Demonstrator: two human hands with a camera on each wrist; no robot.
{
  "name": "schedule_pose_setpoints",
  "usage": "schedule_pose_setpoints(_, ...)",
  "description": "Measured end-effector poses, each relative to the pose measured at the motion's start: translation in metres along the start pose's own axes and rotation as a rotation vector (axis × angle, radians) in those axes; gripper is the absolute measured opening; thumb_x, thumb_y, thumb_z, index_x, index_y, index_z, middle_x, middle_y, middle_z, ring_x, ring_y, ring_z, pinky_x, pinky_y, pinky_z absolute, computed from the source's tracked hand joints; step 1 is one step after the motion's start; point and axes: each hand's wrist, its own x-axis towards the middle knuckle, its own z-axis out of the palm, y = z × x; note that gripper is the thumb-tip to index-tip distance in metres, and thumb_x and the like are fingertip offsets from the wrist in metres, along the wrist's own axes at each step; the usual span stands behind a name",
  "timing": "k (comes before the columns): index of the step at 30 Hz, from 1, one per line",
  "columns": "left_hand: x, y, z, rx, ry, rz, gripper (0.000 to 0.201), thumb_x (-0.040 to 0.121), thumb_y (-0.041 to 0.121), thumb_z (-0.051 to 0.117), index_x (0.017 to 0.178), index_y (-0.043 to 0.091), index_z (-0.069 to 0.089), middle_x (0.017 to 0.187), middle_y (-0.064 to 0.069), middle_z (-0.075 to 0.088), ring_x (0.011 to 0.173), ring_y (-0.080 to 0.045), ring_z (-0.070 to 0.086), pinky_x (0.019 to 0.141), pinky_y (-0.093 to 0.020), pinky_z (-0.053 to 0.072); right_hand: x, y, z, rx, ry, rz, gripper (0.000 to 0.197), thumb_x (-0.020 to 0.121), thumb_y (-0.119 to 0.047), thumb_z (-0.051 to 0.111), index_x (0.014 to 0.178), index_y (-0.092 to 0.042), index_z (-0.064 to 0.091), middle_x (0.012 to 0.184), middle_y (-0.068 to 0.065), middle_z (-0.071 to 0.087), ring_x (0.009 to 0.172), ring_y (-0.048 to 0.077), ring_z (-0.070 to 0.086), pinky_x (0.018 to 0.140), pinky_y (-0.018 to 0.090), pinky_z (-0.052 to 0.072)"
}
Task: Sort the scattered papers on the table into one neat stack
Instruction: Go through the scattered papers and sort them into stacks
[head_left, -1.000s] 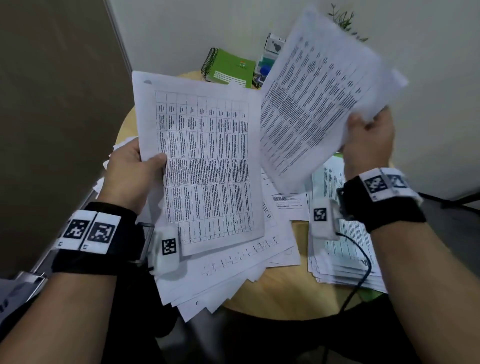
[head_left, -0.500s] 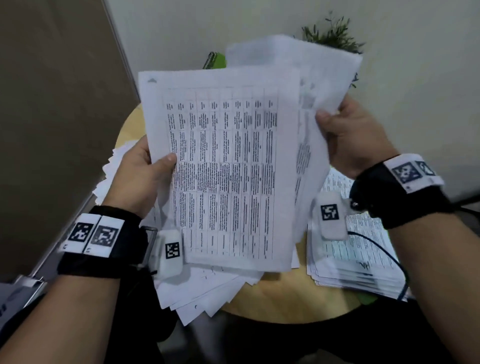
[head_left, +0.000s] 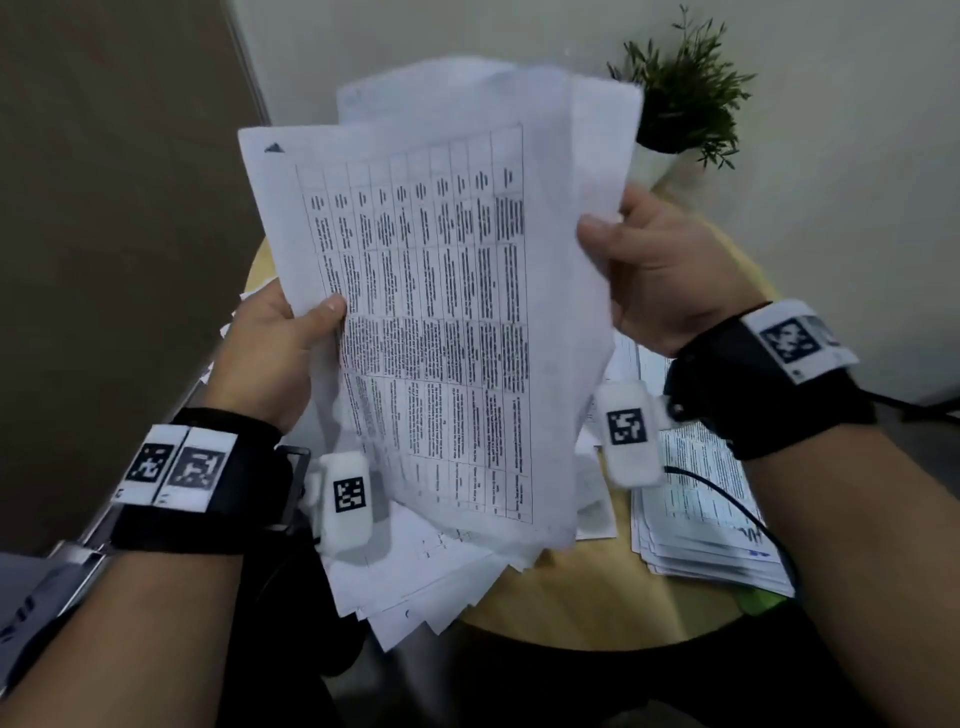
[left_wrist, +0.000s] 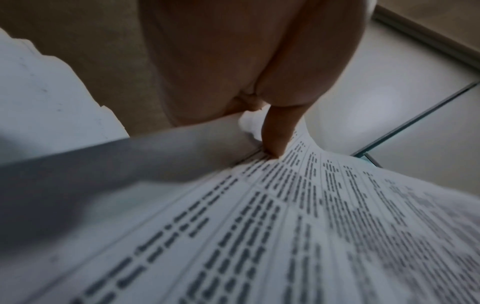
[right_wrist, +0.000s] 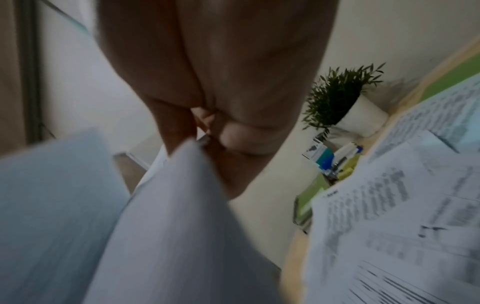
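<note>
White printed paper, thin and limp: a held sheaf (head_left: 441, 322) of several sheets is up in the air over the table (head_left: 587, 597), the top sheet a printed grid.

Left hand (head_left: 270, 353) grips the sheaf's left edge, thumb on the printed face, fingers behind. The left wrist view shows the thumb (left_wrist: 278, 131) pressing down near the margin. Right hand (head_left: 660, 275) pinches the right edge, thumb in front. The right wrist view shows the fingers closed on a thin white edge. Both hands are clamped on the same sheaf.

Edges are not square; the back sheets stick out above and to the right of the top sheet.

Still on the table: a fanned loose pile (head_left: 431, 587) at the near left, partly overhanging the rim, and a tidier side stack (head_left: 711, 525) at the right. A potted plant (head_left: 680, 98) stands at the far side.

Handling, my judgement:
- Light and floppy. Sheets sag and curl if held by one corner; support is best at mid-edge on both long sides, as now.
- Sheets slide easily on each other, so a loose pinch lets inner sheets slip out.
- They crease and tear easily; a firm grip is fine, but no crushing.
- To square up, tapping the bottom edge on the table with a loosened grip should work.

Task looks partway done: three separate groups, not one.
</note>
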Motion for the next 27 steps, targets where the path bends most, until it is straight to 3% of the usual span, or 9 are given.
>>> schedule_pose_setpoints(2, 0.0, 0.002, 0.0, -0.012, 0.012, 0.011, 0.031, 0.097, -0.003, 0.047, 0.103, 0.02, 0.067, 0.098, 0.006, 0.075, 0.1, -0.015, 0.07, 0.089, -0.032, 0.053, -0.001, -0.004, -0.016, -0.03, 0.081, -0.045, 0.038, 0.086, 0.005, 0.048, 0.121, -0.008, 0.055, 0.1, 0.012, 0.071, 0.089, 0.028, 0.067, 0.074, 0.039, 0.056)
schedule_pose_setpoints(7, 0.001, 0.001, -0.003, 0.004, 0.047, 0.009, 0.032, 0.097, -0.001, 0.049, 0.101, 0.024, 0.068, 0.095, 0.007, 0.076, 0.098, -0.016, 0.07, 0.091, -0.037, 0.052, -0.007, 0.009, -0.075, -1.059, 0.594, 0.022, 0.034, 0.085, -0.007, 0.05, 0.113, -0.024, 0.061, 0.093, 0.001, 0.065, 0.085, 0.026, 0.061, 0.071, 0.03, 0.046)
schedule_pose_setpoints(11, -0.001, 0.001, 0.0, 0.041, 0.041, 0.007, 0.03, 0.097, 0.0, 0.051, 0.095, 0.024, 0.069, 0.089, 0.008, 0.076, 0.09, -0.014, 0.071, 0.085, -0.036, 0.053, -0.016, 0.022, -0.084, -0.838, 0.538, -0.035, 0.024, 0.082, -0.012, 0.05, 0.1, -0.022, 0.062, 0.066, -0.006, 0.056, 0.057, 0.015, 0.049, 0.06, 0.028, 0.041)
schedule_pose_setpoints(14, -0.004, 0.001, 0.005, 0.059, 0.014, 0.0, 0.031, 0.097, 0.0, 0.05, 0.096, 0.026, 0.067, 0.088, 0.011, 0.076, 0.086, -0.008, 0.072, 0.075, -0.025, 0.054, -0.017, 0.017, -0.061, -0.619, 0.411, -0.096, 0.029, 0.087, 0.003, 0.051, 0.103, -0.018, 0.064, 0.073, -0.007, 0.067, 0.059, 0.005, 0.057, 0.056, 0.022, 0.048)
schedule_pose_setpoints(15, -0.004, 0.0, 0.006, 0.072, 0.005, -0.005, 0.032, 0.097, 0.0, 0.05, 0.099, 0.028, 0.066, 0.09, 0.013, 0.076, 0.088, -0.006, 0.071, 0.073, -0.021, 0.054, -0.015, 0.016, -0.055, -0.523, 0.361, -0.1, 0.031, 0.087, 0.005, 0.05, 0.105, -0.017, 0.063, 0.084, -0.001, 0.071, 0.07, 0.011, 0.063, 0.065, 0.032, 0.054)
schedule_pose_setpoints(17, -0.003, 0.0, 0.006, 0.114, -0.014, -0.013, 0.033, 0.097, 0.001, 0.051, 0.103, 0.03, 0.065, 0.092, 0.017, 0.075, 0.09, -0.003, 0.071, 0.071, -0.015, 0.053, -0.011, 0.014, -0.045, -0.364, 0.304, -0.086, 0.036, 0.085, 0.005, 0.049, 0.114, -0.012, 0.061, 0.105, 0.014, 0.069, 0.092, 0.029, 0.064, 0.085, 0.057, 0.046)
schedule_pose_setpoints(21, -0.003, -0.001, 0.006, 0.184, -0.025, -0.027, 0.031, 0.097, 0.001, 0.051, 0.104, 0.028, 0.066, 0.088, 0.018, 0.074, 0.086, -0.001, 0.07, 0.07, -0.016, 0.052, -0.005, 0.013, -0.019, -0.318, 0.178, -0.008, 0.044, 0.077, -0.006, 0.061, 0.121, -0.01, 0.06, 0.113, 0.025, 0.066, 0.103, 0.05, 0.061, 0.085, 0.072, 0.042)
schedule_pose_setpoints(24, -0.002, 0.001, 0.005, 0.2, 0.022, -0.038, 0.025, 0.097, 0.003, 0.053, 0.112, 0.018, 0.064, 0.095, 0.01, 0.074, 0.085, -0.005, 0.07, 0.072, -0.019, 0.053, -0.001, 0.016, -0.009, -0.33, 0.107, 0.028, 0.035, 0.075, -0.012, 0.067, 0.108, -0.022, 0.066, 0.097, 0.011, 0.073, 0.087, 0.036, 0.069, 0.069, 0.053, 0.056)
schedule_pose_setpoints(27, -0.001, 0.003, -0.003, 0.238, 0.121, -0.042, 0.019, 0.095, 0.011, 0.059, 0.112, 0.015, 0.065, 0.105, -0.005, 0.071, 0.089, -0.017, 0.068, 0.082, -0.031, 0.052, 0.001, 0.027, -0.01, -0.345, 0.114, 0.084, 0.008, 0.094, -0.02, 0.056, 0.096, -0.022, 0.064, 0.082, 0.003, 0.067, 0.064, 0.025, 0.062, 0.052, 0.031, 0.053)
